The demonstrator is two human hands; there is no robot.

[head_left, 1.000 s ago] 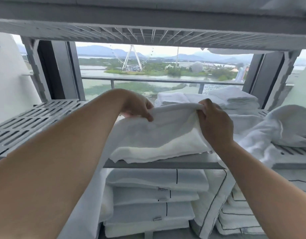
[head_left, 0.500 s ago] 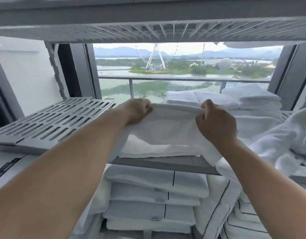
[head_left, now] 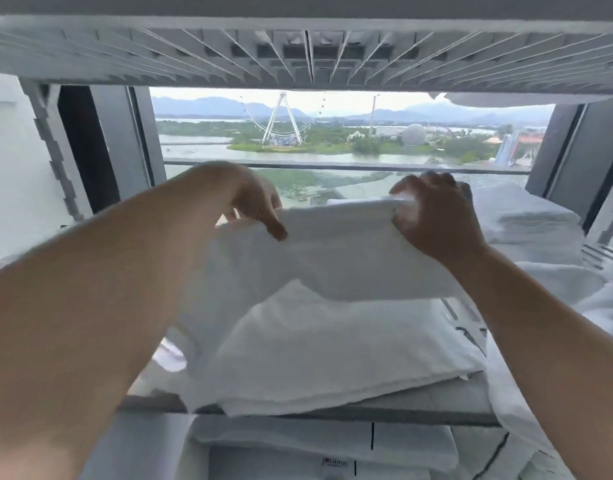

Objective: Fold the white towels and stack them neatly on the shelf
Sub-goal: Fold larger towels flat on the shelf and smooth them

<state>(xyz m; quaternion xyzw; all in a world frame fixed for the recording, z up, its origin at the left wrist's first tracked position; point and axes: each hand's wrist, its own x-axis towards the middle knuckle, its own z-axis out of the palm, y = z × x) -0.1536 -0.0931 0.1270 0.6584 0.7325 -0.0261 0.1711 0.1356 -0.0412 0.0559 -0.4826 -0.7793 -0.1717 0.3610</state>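
Beyond a window (head_left: 332,140), both hands' fingers (head_left: 275,230) pinch a white towel (head_left: 332,258) above the shelf (head_left: 332,415).

i can't see the shelf (head_left: 384,415) surface: the towel (head_left: 332,265) i hold and its hanging folds cover it, leaving only the front lip. the left hand (head_left: 253,199) is motion-blurred, its fingers smeared into the cloth; the right hand (head_left: 433,216) hides the towel's corner at 1 o'clock. both forearms run off the bottom edge. the stack (head_left: 526,216) at 2 o'clock is soft, its layers uncountable. the label (head_left: 334,463) at 6 o'clock is too small to read.
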